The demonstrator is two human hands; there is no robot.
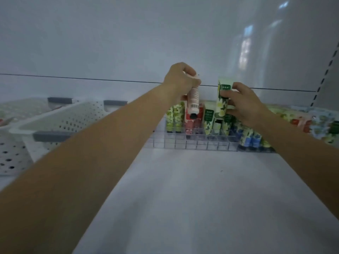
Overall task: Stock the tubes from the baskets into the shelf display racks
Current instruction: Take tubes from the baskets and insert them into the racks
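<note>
My left hand grips a white tube with red print, cap down, above the red tubes in the clear display rack. My right hand holds a green-and-white floral tube, cap down, over the green tubes in the same rack. The rack stands at the back of the white shelf and holds several upright tubes in green, red and blue rows. Its front cells are bare.
Two white perforated baskets with grey handles stand at the left of the shelf. More tubes and floral packs lie at the far right. A white back wall rises behind the rack.
</note>
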